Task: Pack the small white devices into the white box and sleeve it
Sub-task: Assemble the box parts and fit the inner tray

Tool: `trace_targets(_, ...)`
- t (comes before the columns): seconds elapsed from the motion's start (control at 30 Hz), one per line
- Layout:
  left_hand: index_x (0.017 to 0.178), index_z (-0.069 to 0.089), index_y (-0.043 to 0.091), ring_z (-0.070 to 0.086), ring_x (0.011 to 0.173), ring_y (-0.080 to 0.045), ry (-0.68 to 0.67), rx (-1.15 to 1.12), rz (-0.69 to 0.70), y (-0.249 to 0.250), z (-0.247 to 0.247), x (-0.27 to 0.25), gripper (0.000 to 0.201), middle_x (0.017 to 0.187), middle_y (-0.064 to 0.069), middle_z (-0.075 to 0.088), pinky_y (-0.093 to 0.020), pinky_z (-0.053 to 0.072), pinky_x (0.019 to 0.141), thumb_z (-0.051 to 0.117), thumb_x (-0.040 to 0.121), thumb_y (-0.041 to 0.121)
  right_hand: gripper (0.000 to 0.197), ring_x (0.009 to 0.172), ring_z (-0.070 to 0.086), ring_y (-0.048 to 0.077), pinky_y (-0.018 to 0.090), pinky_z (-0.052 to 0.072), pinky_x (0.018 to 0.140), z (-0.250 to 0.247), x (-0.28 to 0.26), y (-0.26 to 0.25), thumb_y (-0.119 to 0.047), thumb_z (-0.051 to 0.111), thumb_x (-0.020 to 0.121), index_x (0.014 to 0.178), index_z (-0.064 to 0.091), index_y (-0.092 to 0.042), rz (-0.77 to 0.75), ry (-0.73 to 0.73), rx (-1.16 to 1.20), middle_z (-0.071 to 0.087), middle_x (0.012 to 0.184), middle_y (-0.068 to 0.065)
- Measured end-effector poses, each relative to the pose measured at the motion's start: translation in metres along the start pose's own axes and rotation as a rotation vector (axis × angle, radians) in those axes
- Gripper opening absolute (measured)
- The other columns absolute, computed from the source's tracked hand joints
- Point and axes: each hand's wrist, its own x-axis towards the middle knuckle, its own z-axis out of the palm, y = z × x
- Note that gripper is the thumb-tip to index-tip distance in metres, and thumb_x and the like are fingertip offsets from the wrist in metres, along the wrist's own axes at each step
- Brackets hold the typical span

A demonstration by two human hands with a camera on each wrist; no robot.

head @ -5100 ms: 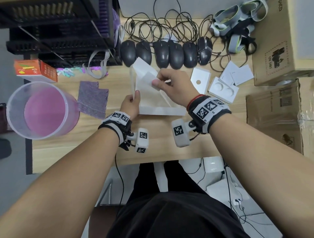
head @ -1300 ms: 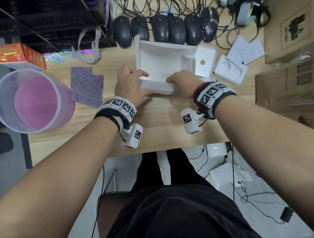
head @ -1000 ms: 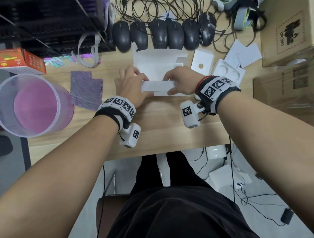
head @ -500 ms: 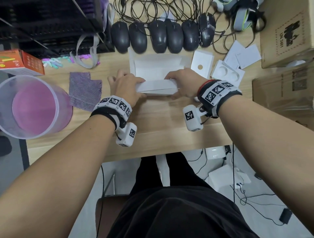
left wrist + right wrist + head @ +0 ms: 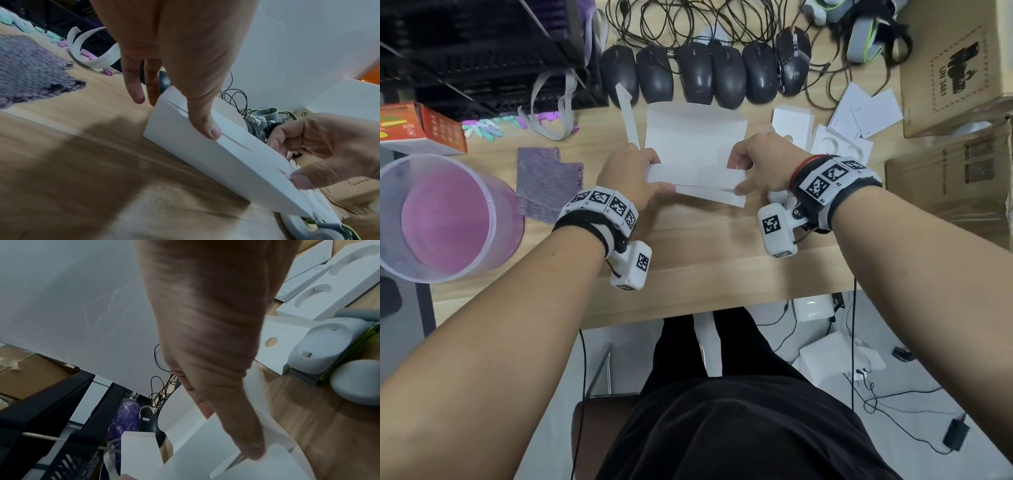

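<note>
A white cardboard box (image 5: 695, 150), partly folded, sits on the wooden table (image 5: 688, 260) with its rear flap up and a narrow side flap (image 5: 628, 116) sticking out at the left. My left hand (image 5: 650, 171) grips the left end of its front wall, thumb on the outer face (image 5: 205, 126). My right hand (image 5: 738, 174) pinches the right end of the same wall. Two small white rounded devices (image 5: 329, 345) lie just right of the box, hidden under my right wrist in the head view. A white insert tray (image 5: 839, 149) with round recesses lies beyond them.
Several black mice (image 5: 702, 73) with tangled cables line the back. A purple cloth (image 5: 548, 181) and a clear tub (image 5: 445, 219) are at the left, an orange carton (image 5: 421, 130) behind. White cards (image 5: 866, 113) and cardboard boxes (image 5: 955, 61) fill the right side.
The flat white cardboard from five seconds ago is now folded into box shape on the table. In the last half second both hands pulled the front wall slightly toward me.
</note>
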Motion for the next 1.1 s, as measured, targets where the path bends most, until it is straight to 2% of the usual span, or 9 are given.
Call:
trace_targets(0.13, 0.111, 0.066, 0.016, 0.052, 0.112, -0.032, -0.009, -0.028, -0.006, -0.001, -0.001, 0.002, 0.049, 0.108, -0.008, 0.054, -0.029, 0.030, 0.081, 0.079, 0.079, 0.049, 0.052, 0.099, 0.054, 0.018, 0.026, 0.032, 0.079, -0.004, -0.003, -0.001, -0.035, 0.084, 0.072, 0.120, 0.065, -0.024, -0.008, -0.041, -0.006, 0.065, 0.108, -0.001)
trace_targets(0.3, 0.110, 0.065, 0.015, 0.051, 0.113, -0.033, -0.031, -0.023, -0.026, -0.001, -0.003, 0.006, 0.047, 0.104, -0.006, 0.048, -0.031, 0.033, 0.084, 0.078, 0.080, 0.049, 0.067, 0.100, 0.049, 0.017, 0.029, 0.032, 0.081, -0.008, -0.005, -0.002, -0.048, 0.086, 0.066, 0.124, 0.059, -0.029, -0.013, -0.089, -0.029, 0.058, 0.110, -0.007)
trace_targets(0.47, 0.118, 0.061, 0.018, 0.047, 0.120, -0.035, -0.063, 0.003, -0.059, 0.003, -0.002, 0.008, 0.049, 0.111, -0.006, 0.046, -0.043, 0.041, 0.097, 0.074, 0.084, 0.051, 0.074, 0.097, 0.054, 0.022, 0.036, 0.049, 0.086, -0.002, -0.005, -0.005, -0.040, 0.092, 0.060, 0.123, 0.056, -0.024, -0.021, -0.087, -0.053, 0.059, 0.106, -0.003)
trace_targets(0.63, 0.124, 0.058, 0.027, 0.040, 0.126, -0.035, -0.107, 0.125, -0.067, 0.011, -0.003, 0.005, 0.059, 0.126, -0.009, 0.046, -0.049, 0.038, 0.101, 0.069, 0.079, 0.065, 0.059, 0.095, 0.054, 0.024, 0.029, 0.042, 0.079, 0.001, 0.002, -0.002, -0.030, 0.089, 0.068, 0.118, 0.061, -0.016, -0.033, -0.047, -0.049, 0.056, 0.100, 0.000)
trace_targets(0.73, 0.124, 0.056, 0.031, 0.033, 0.127, -0.033, -0.050, 0.365, 0.031, 0.023, 0.002, -0.002, 0.081, 0.133, -0.005, 0.043, -0.051, 0.030, 0.102, 0.065, 0.063, 0.084, 0.058, 0.094, 0.051, 0.022, 0.028, 0.040, 0.078, 0.000, 0.004, -0.001, -0.030, 0.088, 0.071, 0.120, 0.060, -0.014, -0.046, -0.058, -0.037, 0.055, 0.101, 0.000)
trace_targets(0.83, 0.122, 0.057, 0.029, 0.025, 0.140, -0.031, 0.068, 0.465, 0.201, 0.039, 0.014, -0.007, 0.084, 0.142, -0.003, 0.041, -0.058, 0.020, 0.110, 0.068, 0.060, 0.084, 0.056, 0.092, 0.053, 0.022, 0.029, 0.041, 0.077, 0.001, 0.005, -0.001, -0.031, 0.086, 0.073, 0.120, 0.060, -0.017, -0.052, -0.090, -0.012, 0.056, 0.101, 0.000)
trace_targets(0.93, 0.124, 0.056, 0.026, 0.044, 0.130, -0.025, 0.012, 0.369, 0.318, 0.057, 0.025, -0.007, 0.070, 0.129, 0.000, 0.055, -0.049, 0.024, 0.110, 0.070, 0.073, 0.071, 0.053, 0.091, 0.055, 0.021, 0.029, 0.044, 0.079, 0.001, 0.004, -0.002, -0.031, 0.086, 0.073, 0.118, 0.061, -0.018, -0.061, -0.116, 0.014, 0.058, 0.102, 0.000)
trace_targets(1.03, 0.124, 0.058, 0.023, 0.058, 0.108, -0.025, -0.101, 0.142, 0.254, 0.063, 0.027, -0.005, 0.062, 0.114, -0.002, 0.062, -0.040, 0.037, 0.095, 0.069, 0.080, 0.064, 0.055, 0.095, 0.055, 0.019, 0.027, 0.042, 0.082, 0.000, 0.001, -0.001, -0.032, 0.085, 0.074, 0.122, 0.061, -0.018, -0.067, -0.113, 0.014, 0.058, 0.103, -0.001)
trace_targets(1.1, 0.126, 0.060, 0.023, 0.059, 0.108, -0.026, -0.098, 0.097, 0.237, 0.060, 0.027, -0.005, 0.059, 0.115, -0.002, 0.064, -0.040, 0.038, 0.096, 0.067, 0.082, 0.062, 0.059, 0.096, 0.053, 0.018, 0.026, 0.040, 0.082, 0.000, -0.002, 0.000, -0.034, 0.087, 0.072, 0.123, 0.061, -0.019, -0.069, -0.120, -0.004, 0.057, 0.104, -0.003)
